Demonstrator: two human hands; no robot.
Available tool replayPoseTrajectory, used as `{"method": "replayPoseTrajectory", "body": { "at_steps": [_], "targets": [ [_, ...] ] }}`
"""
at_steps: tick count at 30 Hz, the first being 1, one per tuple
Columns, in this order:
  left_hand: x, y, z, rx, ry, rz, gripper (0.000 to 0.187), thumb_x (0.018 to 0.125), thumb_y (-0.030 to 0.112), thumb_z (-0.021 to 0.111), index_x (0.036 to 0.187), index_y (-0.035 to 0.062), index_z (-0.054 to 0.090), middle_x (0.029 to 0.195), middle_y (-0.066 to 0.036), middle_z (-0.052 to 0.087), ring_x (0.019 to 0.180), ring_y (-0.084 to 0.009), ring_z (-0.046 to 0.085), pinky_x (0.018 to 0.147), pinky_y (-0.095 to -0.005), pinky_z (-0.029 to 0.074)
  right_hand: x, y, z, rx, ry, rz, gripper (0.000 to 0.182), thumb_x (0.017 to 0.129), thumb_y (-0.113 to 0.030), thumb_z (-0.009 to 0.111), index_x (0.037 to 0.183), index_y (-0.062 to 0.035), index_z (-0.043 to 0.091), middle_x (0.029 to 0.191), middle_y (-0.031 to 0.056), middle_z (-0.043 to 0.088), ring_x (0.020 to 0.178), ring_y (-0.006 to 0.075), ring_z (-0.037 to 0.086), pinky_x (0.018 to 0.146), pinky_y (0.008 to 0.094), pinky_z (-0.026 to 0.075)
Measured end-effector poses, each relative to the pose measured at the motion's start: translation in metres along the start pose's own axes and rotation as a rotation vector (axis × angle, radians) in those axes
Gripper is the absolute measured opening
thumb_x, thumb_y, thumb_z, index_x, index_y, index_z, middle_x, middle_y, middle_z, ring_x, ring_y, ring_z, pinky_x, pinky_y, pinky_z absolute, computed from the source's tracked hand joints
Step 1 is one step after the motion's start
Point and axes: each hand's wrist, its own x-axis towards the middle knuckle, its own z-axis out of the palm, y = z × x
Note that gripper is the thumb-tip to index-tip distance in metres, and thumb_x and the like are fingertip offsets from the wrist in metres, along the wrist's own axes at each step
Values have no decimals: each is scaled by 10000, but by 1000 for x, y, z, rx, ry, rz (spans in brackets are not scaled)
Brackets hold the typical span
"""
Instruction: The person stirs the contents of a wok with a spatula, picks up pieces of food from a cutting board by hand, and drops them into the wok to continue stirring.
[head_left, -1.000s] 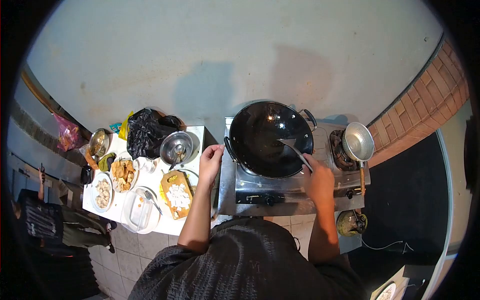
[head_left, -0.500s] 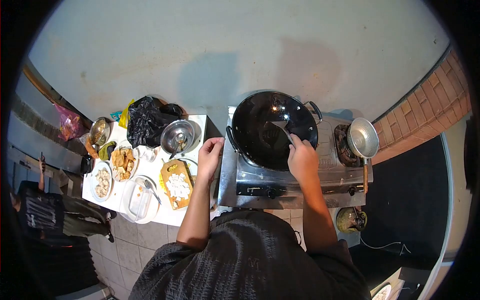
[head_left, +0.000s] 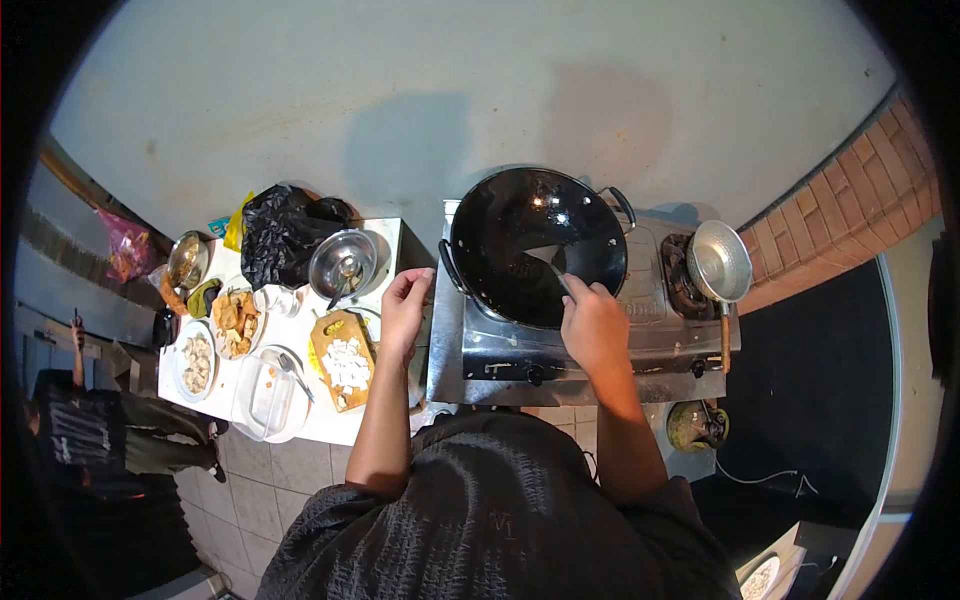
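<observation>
A black wok (head_left: 500, 215) with two loop handles sits on the left burner of a steel gas stove (head_left: 480, 362). My right hand (head_left: 596, 325) is closed around the handle of a metal spatula (head_left: 547, 256), whose blade is down inside the wok. Dark, shiny liquid seems to lie at the wok's bottom. My left hand (head_left: 405, 305) hovers left of the wok, apart from its left handle (head_left: 452, 268). Its thumb and fingers are pinched together; whether anything small is between them I cannot make out.
A dented saucepan (head_left: 721, 262) stands on the right burner. The white table (head_left: 330, 428) at left bears a cutting board (head_left: 333, 392) with white cubes, a metal bowl (head_left: 343, 264), a plastic container (head_left: 262, 400), food plates and a black bag (head_left: 285, 235). Another person (head_left: 85, 425) stands far left.
The view has shifted a little, so the scene sits slightly higher and further left. The spatula blade has turned and moved lower within the wok. My left hand stays pinched beside the wok.
</observation>
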Motion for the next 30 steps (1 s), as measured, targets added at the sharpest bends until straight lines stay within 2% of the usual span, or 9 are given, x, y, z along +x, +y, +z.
{"method": "replayPoseTrajectory", "body": {
  "at_steps": [7,10,15,17,23,25,30],
  "targets": [
    [-7,-2,3,28,-10,17,202,869,228,586,945,48,639,772,27,575,664,-54,453,607,-202,367,-13,2,-7,31,-47,49,270,786,-124,572,1053,-109,610,807,175,586,746,365,589,643,436,481],
    [-7,-1,4,20,-33,-9,194,881,249,568,951,81,633,731,63,507,649,-45,433,576,-186,329,-18,3,-12,28,-56,70,270,788,-129,566,1054,-110,607,810,176,590,747,365,588,646,439,481],
    [-1,2,9,47,-45,38,193,880,251,571,951,81,629,729,56,511,638,-42,435,567,-192,331,-17,-3,-22,18,-68,34,267,795,-122,568,1054,-86,620,805,181,594,735,352,607,639,424,490],
    [-4,6,12,27,-27,5,197,867,224,589,909,37,633,749,26,568,666,-59,449,612,-203,354,-19,-6,-25,1,-73,29,259,795,-121,566,1044,-79,624,796,182,596,733,351,607,640,426,491],
    [-5,4,10,18,-25,-39,200,860,226,602,919,36,623,740,30,555,656,-57,438,605,-200,348,-23,-11,-33,16,-112,74,258,803,-152,551,1051,-106,605,806,189,610,766,374,596,666,457,480],
    [-4,1,8,49,-50,-18,224,874,289,581,957,86,629,759,44,544,649,-46,451,577,-198,344,-24,-13,-35,14,-120,85,254,805,-156,551,1048,-107,605,806,192,615,770,375,598,669,458,481],
    [-2,-3,4,33,-34,-30,212,864,258,594,933,60,629,752,35,550,657,-53,448,594,-202,351,-27,-16,-39,6,-119,85,249,809,-166,551,1047,-117,608,797,192,623,769,376,601,670,461,482]
  ]
}}
